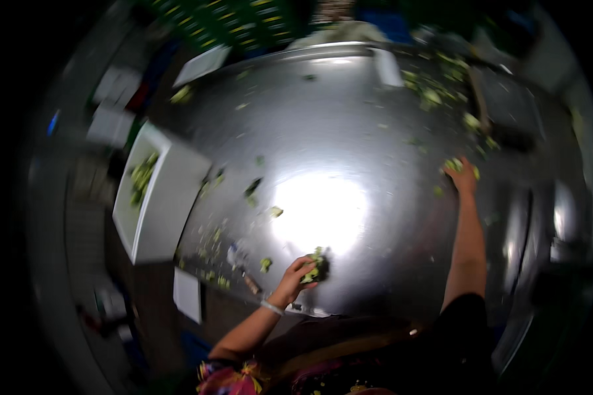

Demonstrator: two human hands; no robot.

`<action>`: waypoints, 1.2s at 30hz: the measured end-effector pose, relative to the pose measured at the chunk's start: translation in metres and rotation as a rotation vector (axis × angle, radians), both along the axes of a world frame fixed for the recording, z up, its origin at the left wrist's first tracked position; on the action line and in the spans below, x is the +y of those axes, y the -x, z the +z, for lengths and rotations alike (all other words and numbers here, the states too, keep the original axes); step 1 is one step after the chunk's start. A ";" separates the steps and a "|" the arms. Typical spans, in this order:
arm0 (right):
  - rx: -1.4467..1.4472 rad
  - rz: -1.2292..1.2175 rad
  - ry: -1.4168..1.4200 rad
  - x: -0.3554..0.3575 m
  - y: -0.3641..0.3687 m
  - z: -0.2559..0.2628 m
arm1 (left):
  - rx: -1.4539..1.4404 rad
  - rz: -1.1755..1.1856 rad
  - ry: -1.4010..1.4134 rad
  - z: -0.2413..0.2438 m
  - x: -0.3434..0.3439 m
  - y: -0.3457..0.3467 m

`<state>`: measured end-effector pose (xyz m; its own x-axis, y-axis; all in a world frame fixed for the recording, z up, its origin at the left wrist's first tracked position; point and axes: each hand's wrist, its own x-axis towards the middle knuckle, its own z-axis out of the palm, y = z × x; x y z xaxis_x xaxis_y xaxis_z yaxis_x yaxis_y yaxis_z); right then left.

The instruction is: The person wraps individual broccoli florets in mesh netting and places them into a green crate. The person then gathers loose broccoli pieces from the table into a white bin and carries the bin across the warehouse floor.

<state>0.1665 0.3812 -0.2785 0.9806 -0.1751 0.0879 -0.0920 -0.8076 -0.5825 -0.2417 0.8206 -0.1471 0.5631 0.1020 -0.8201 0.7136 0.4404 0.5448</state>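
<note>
My left hand (294, 280) is at the near edge of a stainless steel table (336, 123), its fingers curled around a clump of light green vegetable pieces (315, 264). A pale band circles that wrist. Reaching out to the right, my right hand (462, 177) is closed over more light green vegetable pieces (453, 165), which stick out on both sides of it. A small green floret-like piece (265, 264) lies left of my left hand. Close by rests a short brown object (251, 284), perhaps a handle, too blurred to name.
A white foam box (175, 197) with green pieces (143, 178) inside tilts at the table's left edge. Trimmings (432, 94) are heaped at the far right beside a grey tray-like object (509, 103). Across the table stands a person (343, 32). Green crates (227, 22) are stacked behind.
</note>
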 end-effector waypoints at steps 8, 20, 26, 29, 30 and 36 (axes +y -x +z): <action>0.087 0.450 -0.093 0.126 0.066 0.023 | -0.094 0.033 0.017 0.013 0.029 0.069; 1.297 0.619 -1.481 0.461 0.385 0.146 | -0.440 0.690 -0.099 0.085 0.249 0.172; 1.237 1.102 -1.655 0.755 0.393 0.284 | -0.818 0.683 -0.247 0.193 0.469 0.169; 0.988 0.966 -1.678 0.829 0.400 0.370 | -0.715 0.980 -0.335 0.269 0.508 0.155; 0.806 0.963 -1.533 0.846 0.390 0.363 | -0.727 0.952 -0.483 0.261 0.526 0.158; -0.057 1.440 -0.724 0.738 0.418 0.221 | -0.707 0.598 -0.674 0.113 0.494 0.255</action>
